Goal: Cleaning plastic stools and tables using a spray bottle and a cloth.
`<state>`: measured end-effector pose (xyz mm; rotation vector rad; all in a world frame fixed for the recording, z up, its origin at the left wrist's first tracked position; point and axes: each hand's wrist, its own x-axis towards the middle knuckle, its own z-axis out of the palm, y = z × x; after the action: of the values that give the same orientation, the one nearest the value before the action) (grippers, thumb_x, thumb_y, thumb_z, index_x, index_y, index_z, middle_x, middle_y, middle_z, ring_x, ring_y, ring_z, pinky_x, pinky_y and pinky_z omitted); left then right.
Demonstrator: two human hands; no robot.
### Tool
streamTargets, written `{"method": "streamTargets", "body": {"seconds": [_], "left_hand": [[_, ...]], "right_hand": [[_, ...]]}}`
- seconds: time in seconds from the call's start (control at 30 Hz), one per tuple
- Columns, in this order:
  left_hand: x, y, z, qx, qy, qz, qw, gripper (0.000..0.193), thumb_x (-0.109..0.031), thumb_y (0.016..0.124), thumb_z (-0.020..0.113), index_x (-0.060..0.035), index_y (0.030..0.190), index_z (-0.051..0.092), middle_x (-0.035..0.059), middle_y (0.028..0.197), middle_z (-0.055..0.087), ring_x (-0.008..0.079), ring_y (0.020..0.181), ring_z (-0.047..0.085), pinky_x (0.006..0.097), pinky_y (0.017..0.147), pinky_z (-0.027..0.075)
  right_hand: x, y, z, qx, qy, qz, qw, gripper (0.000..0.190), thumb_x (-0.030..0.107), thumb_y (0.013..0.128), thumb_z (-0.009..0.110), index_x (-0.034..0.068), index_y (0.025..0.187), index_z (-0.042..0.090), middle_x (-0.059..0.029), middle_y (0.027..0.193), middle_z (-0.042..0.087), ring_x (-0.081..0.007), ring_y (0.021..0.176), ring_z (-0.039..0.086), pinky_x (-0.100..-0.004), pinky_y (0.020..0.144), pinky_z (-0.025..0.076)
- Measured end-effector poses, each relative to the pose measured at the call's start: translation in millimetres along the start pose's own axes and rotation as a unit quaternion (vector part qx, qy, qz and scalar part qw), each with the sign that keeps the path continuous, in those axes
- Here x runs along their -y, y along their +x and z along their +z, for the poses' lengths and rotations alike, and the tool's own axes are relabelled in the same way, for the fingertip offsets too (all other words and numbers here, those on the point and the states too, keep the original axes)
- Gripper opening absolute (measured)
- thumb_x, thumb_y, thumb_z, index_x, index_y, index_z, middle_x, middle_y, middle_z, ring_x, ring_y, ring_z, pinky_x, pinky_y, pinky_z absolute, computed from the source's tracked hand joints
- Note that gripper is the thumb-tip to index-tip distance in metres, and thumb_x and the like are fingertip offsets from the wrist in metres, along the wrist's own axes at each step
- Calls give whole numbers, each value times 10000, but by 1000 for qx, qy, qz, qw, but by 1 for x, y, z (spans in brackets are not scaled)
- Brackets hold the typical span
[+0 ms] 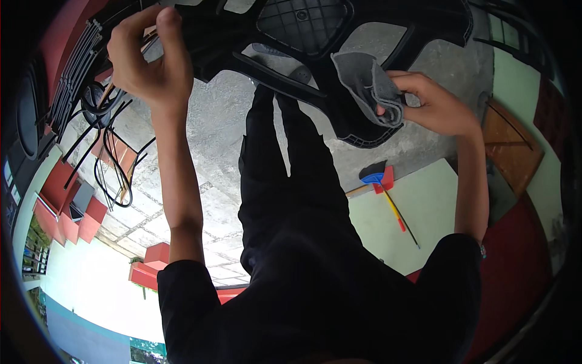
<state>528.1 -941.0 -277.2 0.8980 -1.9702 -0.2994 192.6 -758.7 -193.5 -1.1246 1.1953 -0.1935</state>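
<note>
A black moulded plastic frame [318,86] with wide cutouts spans the top of the view. Near its middle is a ribbed panel [302,25] with a small round hole. My right hand [436,102] holds a folded grey cloth [363,84] against or just over the frame's right lower arm; the cloth hides the surface beneath. Beside the frame's left end is my left hand [152,59], raised, with its fingers curled and thumb up. Whether it grips the frame's edge I cannot tell.
Under the frame is a grey concrete floor [213,118], with my shoes [300,75] on it. A broom [391,200] and red dustpan [386,179] are by the pale wall at right. Metal-framed chairs [113,154] stand at left. A wooden board [511,145] leans at far right.
</note>
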Motion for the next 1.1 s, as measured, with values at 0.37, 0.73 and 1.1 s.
{"method": "streamTargets", "body": {"seconds": [0.37, 0.73, 1.1], "left_hand": [[-102, -145, 99, -32, -135, -292, 946, 185, -74, 894, 691, -30, 1027, 571, 55, 744, 579, 189, 617, 497, 320, 548, 384], [-104, -151, 94, -17, -64, -246, 967, 153, -129, 1056, 470, 4, 1020, 535, 74, 771, 527, 157, 661, 468, 304, 608, 382], [-84, -120, 112, 28, -81, -211, 974, 42, 7, 927, 558, -18, 960, 564, 103, 828, 615, 263, 676, 506, 385, 624, 389]], "right_hand": [[5, 23, 32, 119, -75, 52, 989, 338, -5, 748, 669, -73, 1073, 606, -188, 990, 624, -361, 915, 644, -424, 792, 501], [-142, 162, 82, 146, -305, 130, 932, 280, 33, 832, 637, -1, 1109, 633, -226, 1143, 687, -397, 1123, 647, -473, 952, 523], [-241, 367, 93, -332, -139, 127, 924, 468, 148, 786, 676, 40, 1242, 683, -224, 1154, 707, -431, 1108, 661, -482, 963, 550]]}}
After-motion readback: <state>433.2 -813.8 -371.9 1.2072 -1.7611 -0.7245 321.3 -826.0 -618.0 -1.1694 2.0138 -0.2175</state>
